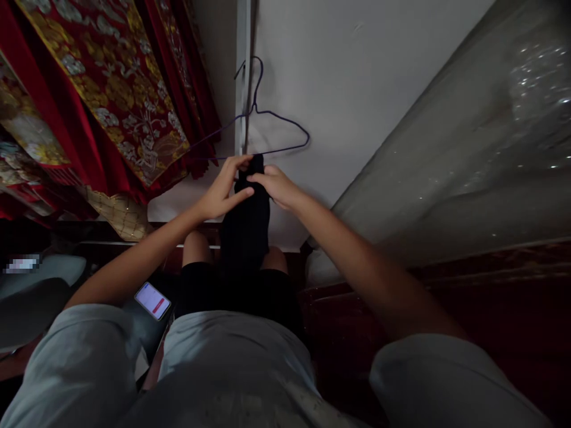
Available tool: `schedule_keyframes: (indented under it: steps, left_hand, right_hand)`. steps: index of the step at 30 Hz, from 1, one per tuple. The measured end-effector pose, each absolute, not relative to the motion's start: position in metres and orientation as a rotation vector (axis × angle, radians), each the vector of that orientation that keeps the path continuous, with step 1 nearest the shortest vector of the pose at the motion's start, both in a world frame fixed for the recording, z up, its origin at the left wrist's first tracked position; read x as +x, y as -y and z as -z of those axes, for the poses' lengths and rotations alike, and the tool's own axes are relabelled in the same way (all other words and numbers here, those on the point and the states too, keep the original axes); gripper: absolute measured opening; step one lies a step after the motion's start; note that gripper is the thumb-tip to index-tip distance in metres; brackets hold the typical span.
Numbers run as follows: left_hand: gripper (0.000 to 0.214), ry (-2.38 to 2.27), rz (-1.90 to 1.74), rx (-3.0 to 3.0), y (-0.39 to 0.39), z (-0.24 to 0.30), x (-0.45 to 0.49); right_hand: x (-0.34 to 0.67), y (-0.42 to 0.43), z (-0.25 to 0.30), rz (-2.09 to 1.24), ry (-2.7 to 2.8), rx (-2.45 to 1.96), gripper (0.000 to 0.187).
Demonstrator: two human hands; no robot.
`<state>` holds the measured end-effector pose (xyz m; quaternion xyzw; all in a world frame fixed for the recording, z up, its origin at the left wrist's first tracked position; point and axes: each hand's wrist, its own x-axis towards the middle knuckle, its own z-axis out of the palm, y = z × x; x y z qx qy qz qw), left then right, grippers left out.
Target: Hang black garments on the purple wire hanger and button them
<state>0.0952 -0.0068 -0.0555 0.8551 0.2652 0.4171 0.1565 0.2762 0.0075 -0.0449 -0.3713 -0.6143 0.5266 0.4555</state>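
Note:
A black garment hangs down in front of me from a thin purple wire hanger. My left hand pinches the top of the black garment from the left, fingers closed on the cloth. From the right, my right hand grips the same top edge, just under the hanger's bottom wire. The hanger's hook reaches up toward a pale vertical strip on the wall. The garment's lower end drapes over my knees and black shorts.
A red and gold patterned cloth hangs at the left. At the right lies a large shiny plastic-covered surface. A lit phone rests by my left thigh. Dark wooden furniture runs along the lower right.

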Motion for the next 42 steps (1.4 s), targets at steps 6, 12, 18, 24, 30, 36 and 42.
schedule_keyframes:
  steps: [6, 12, 18, 24, 30, 36, 42]
  left_hand:
    - [0.073, -0.79, -1.027, 1.992, 0.016, 0.121, 0.07]
    - [0.043, -0.995, -0.336, 2.29, 0.005, 0.154, 0.008]
    - [0.04, -1.173, -0.621, 2.353, -0.025, 0.13, -0.038]
    - [0.024, -1.198, -1.078, 2.335, -0.069, 0.084, -0.01]
    - [0.002, -1.094, -1.24, 2.33, -0.101, 0.038, 0.045]
    - [0.019, -1.112, -0.872, 2.363, -0.118, -0.001, 0.038]
    - [0.013, -1.24, -0.981, 2.47, -0.125, -0.028, -0.006]
  right_hand:
    - [0.278, -0.019, 0.037, -1.048, 1.905, -0.839, 0.01]
    - [0.276, -0.059, 0.057, -0.671, 1.636, -1.082, 0.007]
    - [0.321, -0.087, 0.083, -0.419, 1.507, -1.553, 0.03]
    - [0.361, -0.079, 0.063, -0.187, 1.423, -1.555, 0.042]
    - [0.352, -0.062, 0.068, -0.439, 1.474, -1.382, 0.038]
    - [0.367, -0.053, 0.052, -0.324, 1.401, -1.177, 0.024]
    - [0.405, -0.049, 0.015, -0.486, 1.262, -1.388, 0.024]
